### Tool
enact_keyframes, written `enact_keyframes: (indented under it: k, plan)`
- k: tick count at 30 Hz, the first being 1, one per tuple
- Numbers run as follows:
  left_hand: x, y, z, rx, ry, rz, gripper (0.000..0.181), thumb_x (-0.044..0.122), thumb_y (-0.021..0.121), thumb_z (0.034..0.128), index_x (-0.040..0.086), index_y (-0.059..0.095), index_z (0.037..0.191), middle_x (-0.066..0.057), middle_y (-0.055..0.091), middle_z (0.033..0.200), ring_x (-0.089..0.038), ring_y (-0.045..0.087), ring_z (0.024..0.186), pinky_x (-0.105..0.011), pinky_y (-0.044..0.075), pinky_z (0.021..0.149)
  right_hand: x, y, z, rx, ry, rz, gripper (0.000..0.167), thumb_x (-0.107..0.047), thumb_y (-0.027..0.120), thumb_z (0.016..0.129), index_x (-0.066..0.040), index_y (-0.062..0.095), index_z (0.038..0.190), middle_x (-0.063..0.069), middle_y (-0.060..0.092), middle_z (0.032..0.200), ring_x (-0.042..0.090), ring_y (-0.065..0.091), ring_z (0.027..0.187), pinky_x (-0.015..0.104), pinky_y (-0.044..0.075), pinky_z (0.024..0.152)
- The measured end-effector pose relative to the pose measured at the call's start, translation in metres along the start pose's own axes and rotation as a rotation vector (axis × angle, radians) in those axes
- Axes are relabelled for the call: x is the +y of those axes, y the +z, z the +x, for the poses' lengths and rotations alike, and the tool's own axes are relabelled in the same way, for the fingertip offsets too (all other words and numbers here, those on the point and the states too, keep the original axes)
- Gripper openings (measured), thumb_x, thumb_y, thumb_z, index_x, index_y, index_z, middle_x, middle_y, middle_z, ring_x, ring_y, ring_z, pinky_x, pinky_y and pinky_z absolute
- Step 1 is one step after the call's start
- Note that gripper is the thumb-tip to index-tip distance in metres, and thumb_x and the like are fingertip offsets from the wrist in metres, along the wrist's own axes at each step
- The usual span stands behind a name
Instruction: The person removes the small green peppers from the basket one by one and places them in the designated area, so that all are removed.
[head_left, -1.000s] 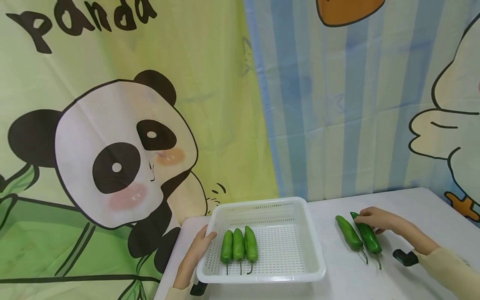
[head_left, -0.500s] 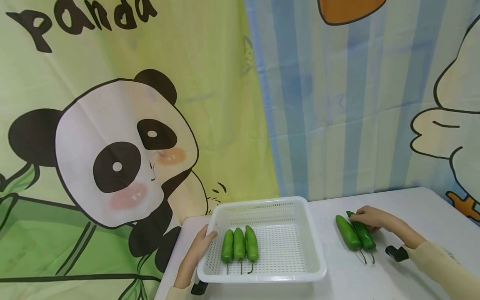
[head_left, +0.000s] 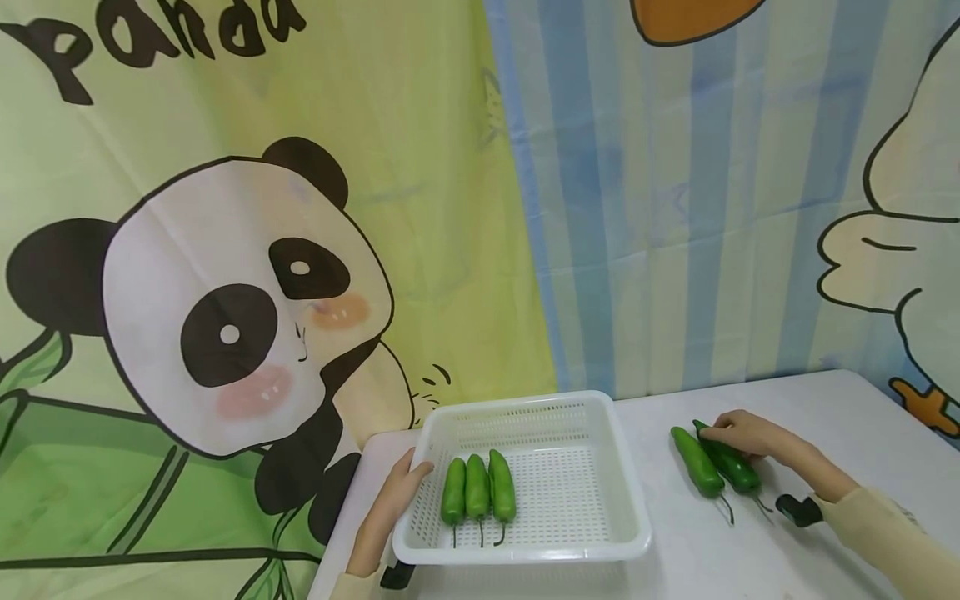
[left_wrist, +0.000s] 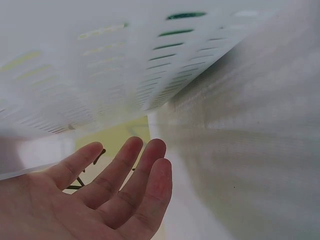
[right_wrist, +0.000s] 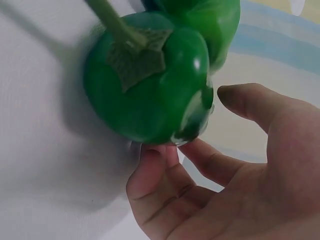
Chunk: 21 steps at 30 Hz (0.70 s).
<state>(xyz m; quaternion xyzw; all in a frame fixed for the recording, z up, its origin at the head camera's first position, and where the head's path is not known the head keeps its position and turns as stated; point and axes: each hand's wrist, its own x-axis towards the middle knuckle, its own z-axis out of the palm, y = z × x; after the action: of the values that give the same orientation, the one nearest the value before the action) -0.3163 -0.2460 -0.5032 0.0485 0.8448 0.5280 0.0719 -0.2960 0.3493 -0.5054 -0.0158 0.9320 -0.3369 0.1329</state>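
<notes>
- Surface: white tabletop [head_left: 836, 408], smooth, pale; its back edge lies close to the hanging cloth.
- Room: yellow-green cloth [head_left: 457, 192] at left, with a large printed panda [head_left: 150, 275] and dark lettering; blue-and-cream striped cloth [head_left: 652, 217] at right, a pale outlined figure [head_left: 926, 275] at its far edge.
- White perforated basket [head_left: 525, 557] near the table's left edge. Three green peppers [head_left: 477, 492] lie side by side in its left half, stems toward the person.
- Left hand [head_left: 397, 492] at the basket's left side: thumb on the rim, other fingers loosely extended outside the wall.
- Right of the basket, on the tabletop: two more peppers, close alongside, stems toward the person. Right hand [head_left: 746, 435] grasps the right-hand pepper [head_left: 738, 475], fingers curled about it; the left-hand pepper [head_left: 697, 465] is ungripped.
- Cream sleeve [head_left: 885, 525], black wrist piece [head_left: 798, 510] on the right arm.
</notes>
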Motion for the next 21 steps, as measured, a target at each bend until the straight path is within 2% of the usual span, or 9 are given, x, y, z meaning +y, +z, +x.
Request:
enact_keyframes:
  k: [11, 21]
  plan:
    - [0.0031, -0.0003, -0.0023, 0.004, 0.013, 0.003, 0.053, 0.023, 0.043, 0.1063, 0.003, 0.032, 0.154, -0.033, 0.056, 0.136, -0.035, 0.073, 0.099, -0.042, 0.065, 0.072, -0.0015, -0.0053, -0.0075, 0.04, 0.0, -0.04, 0.063, -0.042, 0.055, 0.1, 0.018, 0.055, 0.121, 0.017, 0.06, 0.094, 0.02, 0.054, 0.068, 0.033, 0.051, 0.058]
    - [0.0034, 0.0003, -0.0022, 0.013, 0.007, -0.009, 0.054, 0.025, 0.044, 0.1057, 0.003, 0.032, 0.154, -0.033, 0.058, 0.134, -0.036, 0.073, 0.097, -0.043, 0.065, 0.07, -0.0051, -0.0051, -0.0067, 0.058, -0.004, -0.084, 0.064, -0.044, 0.056, 0.1, 0.017, 0.056, 0.119, 0.032, 0.061, 0.106, 0.024, 0.057, 0.078, 0.035, 0.053, 0.062]
